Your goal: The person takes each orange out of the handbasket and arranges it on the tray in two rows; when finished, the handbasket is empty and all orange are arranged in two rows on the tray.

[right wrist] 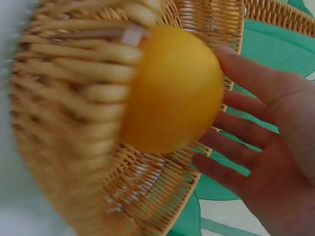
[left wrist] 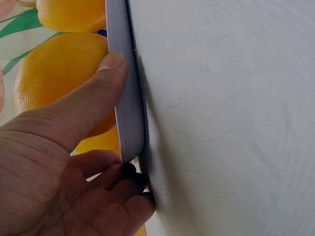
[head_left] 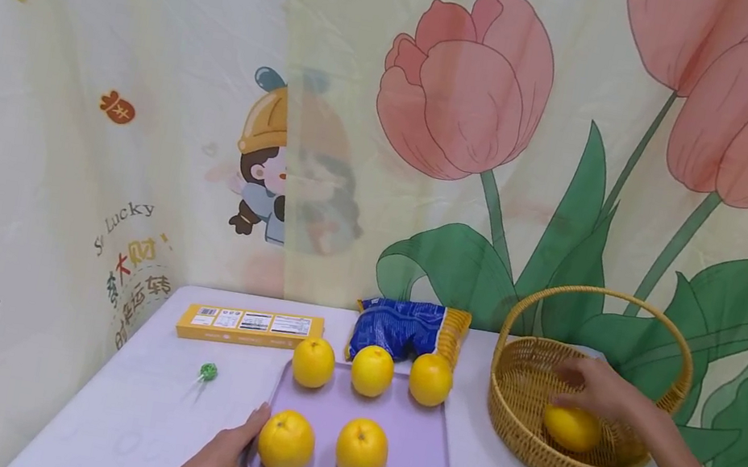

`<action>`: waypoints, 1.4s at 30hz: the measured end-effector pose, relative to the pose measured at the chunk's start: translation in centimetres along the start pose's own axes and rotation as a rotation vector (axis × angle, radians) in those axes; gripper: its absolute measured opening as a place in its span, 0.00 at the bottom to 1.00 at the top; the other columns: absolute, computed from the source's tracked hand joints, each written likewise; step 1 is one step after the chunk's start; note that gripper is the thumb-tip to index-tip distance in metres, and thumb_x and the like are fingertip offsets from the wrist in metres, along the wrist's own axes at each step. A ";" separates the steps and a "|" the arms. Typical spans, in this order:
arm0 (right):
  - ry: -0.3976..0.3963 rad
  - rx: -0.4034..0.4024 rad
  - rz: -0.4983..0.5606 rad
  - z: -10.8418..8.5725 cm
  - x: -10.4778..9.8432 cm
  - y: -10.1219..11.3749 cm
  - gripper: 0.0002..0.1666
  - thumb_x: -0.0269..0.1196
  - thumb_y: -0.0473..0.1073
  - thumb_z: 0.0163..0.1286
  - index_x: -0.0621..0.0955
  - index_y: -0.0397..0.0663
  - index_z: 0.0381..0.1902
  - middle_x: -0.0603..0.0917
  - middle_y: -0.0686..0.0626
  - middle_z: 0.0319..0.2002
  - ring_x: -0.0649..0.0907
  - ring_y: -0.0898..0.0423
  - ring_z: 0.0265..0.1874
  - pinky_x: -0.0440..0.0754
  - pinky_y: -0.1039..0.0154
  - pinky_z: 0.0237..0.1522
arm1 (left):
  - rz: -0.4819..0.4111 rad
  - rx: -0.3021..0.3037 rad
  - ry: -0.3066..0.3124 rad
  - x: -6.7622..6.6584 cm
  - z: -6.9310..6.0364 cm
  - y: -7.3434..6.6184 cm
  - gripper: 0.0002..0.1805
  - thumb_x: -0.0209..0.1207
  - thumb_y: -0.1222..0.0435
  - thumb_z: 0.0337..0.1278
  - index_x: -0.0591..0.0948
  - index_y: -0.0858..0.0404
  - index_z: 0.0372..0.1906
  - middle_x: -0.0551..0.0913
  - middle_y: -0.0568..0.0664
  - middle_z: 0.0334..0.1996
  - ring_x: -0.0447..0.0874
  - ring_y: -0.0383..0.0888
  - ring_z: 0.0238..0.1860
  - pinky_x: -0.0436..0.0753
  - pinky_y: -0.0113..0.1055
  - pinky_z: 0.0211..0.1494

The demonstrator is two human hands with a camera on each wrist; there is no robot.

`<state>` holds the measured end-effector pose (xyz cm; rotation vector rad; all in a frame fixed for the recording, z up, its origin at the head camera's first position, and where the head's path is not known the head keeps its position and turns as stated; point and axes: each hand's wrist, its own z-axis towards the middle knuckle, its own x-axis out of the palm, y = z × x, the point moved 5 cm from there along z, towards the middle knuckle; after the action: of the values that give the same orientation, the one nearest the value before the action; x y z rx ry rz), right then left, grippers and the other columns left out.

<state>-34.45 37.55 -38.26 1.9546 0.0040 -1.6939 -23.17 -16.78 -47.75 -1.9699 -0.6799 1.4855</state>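
Note:
My left hand (head_left: 227, 451) holds the near left corner of a lilac tray (head_left: 407, 459), thumb on the near rim and fingers bent around the corner in the left wrist view. Beside it sits an orange (head_left: 286, 443), with another orange (head_left: 362, 450) to its right. Three more line the tray's far edge, among them a middle orange (head_left: 372, 371). Over a wicker basket (head_left: 530, 450) is my right hand (head_left: 595, 389). Its fingers are spread and loosely bent next to an orange (right wrist: 172, 91) inside; whether the fingertips touch it I cannot tell.
Behind the tray lie a yellow box (head_left: 249, 326) and a blue and yellow packet (head_left: 403, 329). A green lollipop (head_left: 208, 372) is on the white tabletop to the left. The basket's tall handle (head_left: 603, 292) arches above its opening; a printed curtain hangs behind.

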 end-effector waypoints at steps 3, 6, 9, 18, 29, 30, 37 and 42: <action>0.007 0.010 -0.062 1.3 -0.6 -0.1 0.36 0.77 0.48 0.69 0.81 0.20 0.60 0.87 0.29 0.54 0.86 0.33 0.53 0.89 0.37 0.56 | -0.010 0.006 0.001 -0.1 0.0 0.0 0.63 0.86 0.63 0.43 0.61 0.71 0.83 0.68 0.71 0.78 0.67 0.71 0.77 0.66 0.71 0.80; 0.071 0.044 -0.068 2.1 -0.5 -0.6 0.36 0.79 0.46 0.67 0.82 0.21 0.59 0.86 0.30 0.53 0.84 0.36 0.50 0.90 0.39 0.54 | -0.018 0.005 0.005 -0.1 0.0 0.0 0.64 0.86 0.63 0.42 0.61 0.71 0.83 0.68 0.71 0.78 0.67 0.72 0.77 0.66 0.71 0.79; 0.076 0.057 -0.035 2.7 -0.5 -1.1 0.36 0.81 0.44 0.63 0.82 0.22 0.59 0.86 0.31 0.52 0.83 0.41 0.47 0.91 0.45 0.50 | -0.014 -0.001 0.004 -0.1 0.0 0.0 0.64 0.86 0.62 0.42 0.61 0.71 0.83 0.68 0.71 0.78 0.67 0.72 0.77 0.66 0.71 0.79; -0.031 0.064 0.080 3.6 0.1 -2.1 0.38 0.83 0.48 0.59 0.84 0.25 0.57 0.89 0.39 0.47 0.81 0.48 0.41 0.86 0.59 0.41 | -0.012 -0.008 0.003 -0.1 0.1 0.0 0.64 0.86 0.62 0.42 0.61 0.70 0.84 0.68 0.70 0.78 0.67 0.71 0.77 0.67 0.71 0.79; -0.062 -0.002 0.308 3.5 1.2 0.1 0.41 0.81 0.49 0.62 0.80 0.27 0.64 0.86 0.38 0.56 0.82 0.47 0.47 0.89 0.61 0.47 | -0.025 -0.009 0.004 0.0 0.1 0.1 0.64 0.86 0.63 0.42 0.61 0.70 0.84 0.67 0.70 0.79 0.65 0.72 0.78 0.65 0.71 0.80; -0.061 -0.010 0.335 3.4 1.3 0.4 0.41 0.81 0.48 0.63 0.79 0.28 0.65 0.86 0.37 0.57 0.82 0.47 0.48 0.89 0.62 0.47 | -0.025 -0.007 0.005 0.0 0.1 0.0 0.64 0.86 0.63 0.42 0.62 0.70 0.84 0.67 0.70 0.79 0.65 0.72 0.78 0.65 0.71 0.80; -0.092 -0.080 0.454 2.3 0.8 2.7 0.43 0.79 0.44 0.64 0.75 0.30 0.70 0.82 0.32 0.65 0.83 0.44 0.55 0.89 0.65 0.51 | -0.017 -0.011 0.008 0.0 0.2 -0.1 0.63 0.86 0.63 0.42 0.61 0.70 0.84 0.68 0.70 0.78 0.66 0.72 0.78 0.66 0.72 0.79; -0.116 -0.146 0.495 1.4 0.2 4.4 0.41 0.79 0.39 0.65 0.75 0.30 0.71 0.81 0.30 0.65 0.84 0.55 0.51 0.91 0.65 0.50 | -0.017 -0.024 0.009 0.0 0.2 0.1 0.64 0.86 0.63 0.42 0.61 0.70 0.84 0.68 0.70 0.78 0.66 0.72 0.78 0.66 0.71 0.79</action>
<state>-34.11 33.17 -36.73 1.5823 -0.3593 -1.4268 -23.35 -16.84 -47.83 -1.9826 -0.7124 1.4640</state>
